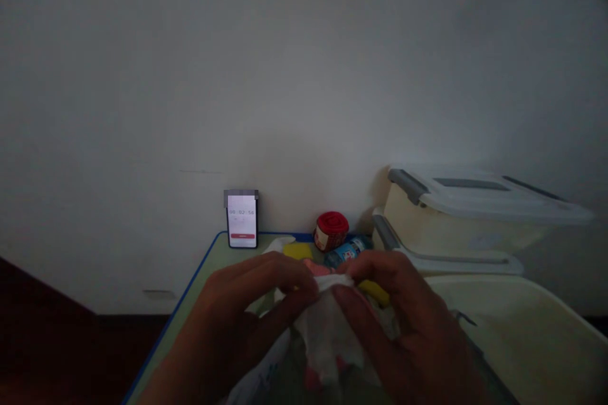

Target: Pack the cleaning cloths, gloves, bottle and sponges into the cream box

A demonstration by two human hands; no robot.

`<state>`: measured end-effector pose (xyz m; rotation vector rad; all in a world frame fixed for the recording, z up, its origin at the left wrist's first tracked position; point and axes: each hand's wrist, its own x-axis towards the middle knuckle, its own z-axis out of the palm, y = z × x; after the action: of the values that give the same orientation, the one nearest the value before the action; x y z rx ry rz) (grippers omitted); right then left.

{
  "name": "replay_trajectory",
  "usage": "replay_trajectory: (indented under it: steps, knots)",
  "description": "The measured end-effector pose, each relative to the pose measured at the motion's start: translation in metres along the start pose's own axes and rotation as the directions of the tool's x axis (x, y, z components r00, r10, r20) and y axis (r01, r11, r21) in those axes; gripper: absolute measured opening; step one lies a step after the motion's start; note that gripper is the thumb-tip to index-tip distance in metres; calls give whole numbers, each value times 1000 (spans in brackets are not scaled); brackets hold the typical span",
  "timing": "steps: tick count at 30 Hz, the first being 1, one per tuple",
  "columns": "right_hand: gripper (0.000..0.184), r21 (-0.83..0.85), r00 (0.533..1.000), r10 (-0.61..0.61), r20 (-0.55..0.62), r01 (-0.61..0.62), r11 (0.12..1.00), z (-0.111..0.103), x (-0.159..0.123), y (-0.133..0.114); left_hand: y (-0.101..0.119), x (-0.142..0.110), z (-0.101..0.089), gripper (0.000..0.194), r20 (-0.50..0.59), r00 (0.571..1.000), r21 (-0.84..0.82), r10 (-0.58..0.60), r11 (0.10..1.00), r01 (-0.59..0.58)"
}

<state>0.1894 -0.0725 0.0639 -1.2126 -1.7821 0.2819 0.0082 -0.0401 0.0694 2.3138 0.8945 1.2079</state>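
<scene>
A thin white plastic bag (323, 323) hangs between my hands, its upper edge raised above the table. My left hand (251, 300) pinches that edge between thumb and fingers. From the other side my right hand (399, 310) grips the same edge, close to the left fingertips. Something pink shows faintly through or behind the lower part of the bag. Just beyond my fingers are a yellow item (298, 251) and a clear bottle with a blue label (348, 251), lying on its side. My hands partly hide these things.
A phone showing a running timer (242, 221) leans on the wall at the back of the green table (211, 272). A red roll (331, 230) stands near the bottle. Lidded storage boxes (465, 221) are stacked at right, behind an open cream bin (532, 323).
</scene>
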Motion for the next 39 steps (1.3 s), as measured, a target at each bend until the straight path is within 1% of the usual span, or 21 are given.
replay_trajectory:
  steps: [3, 7, 12, 16, 19, 21, 24, 26, 28, 29, 31, 32, 34, 35, 37, 38, 39]
  knots:
    - [11, 9, 1000, -12, 1, 12, 1000, 9, 2, 3, -7, -1, -5, 9, 16, 999, 2, -35, 999, 35]
    - [14, 39, 999, -35, -23, 36, 999, 19, 3, 4, -18, -5, -13, 13, -17, 997, -11, -77, 997, 77]
    - [18, -9, 998, -56, -28, 56, 998, 22, 5, 2, -28, -4, -20, 11, 9, 995, -27, -96, 995, 96]
    - [18, -10, 999, -29, -24, 28, 1000, 20, 8, 4, -31, -2, -17, 11, 25, 992, -12, -121, 992, 122]
    - [20, 11, 1000, -5, -1, 5, 1000, 18, 8, 7, -28, -3, -12, 16, 40, 982, 41, -183, 983, 181]
    - [21, 76, 1000, 13, -16, -12, 997, 16, 7, 8, -24, -3, -8, 19, 51, 976, 89, -210, 975, 205]
    - [21, 230, 996, 80, -40, -69, 971, 14, 5, 8, -14, -2, -3, 24, 63, 978, 109, -197, 976, 189]
    - [22, 329, 988, 155, -2, -146, 933, 13, 3, 6, -6, -2, -1, 20, 56, 978, 89, -199, 977, 194]
    - [21, 422, 968, 237, 81, -249, 872, 10, 3, 3, 2, -2, 2, 13, 28, 975, 41, -222, 974, 221]
    - [21, 461, 956, 259, 137, -293, 837, 8, 3, 1, 5, -2, 3, 9, 9, 972, -3, -236, 972, 236]
    - [24, 507, 930, 259, 260, -360, 783, 4, 4, -1, 12, -3, 7, 5, -31, 962, -137, -270, 955, 264]
    - [27, 515, 919, 234, 316, -373, 771, 2, 4, -2, 14, -4, 9, 3, -53, 955, -210, -292, 938, 275]
    - [28, 506, 906, 169, 389, -363, 782, 0, 4, -2, 18, -5, 13, 3, -108, 929, -333, -353, 894, 301]
    - [26, 491, 905, 142, 400, -342, 801, 0, 3, -2, 20, -5, 15, 4, -139, 911, -376, -389, 871, 315]
    - [21, 434, 917, 127, 377, -296, 851, -1, 1, -3, 23, -6, 17, 7, -178, 880, -455, -441, 830, 324]
    - [19, 396, 924, 131, 358, -278, 875, -1, -1, -5, 24, -7, 17, 8, -174, 879, -495, -444, 811, 311]
    - [17, 353, 931, 141, 337, -264, 898, -1, -3, -8, 25, -8, 17, 10, -159, 891, -530, -426, 798, 287]
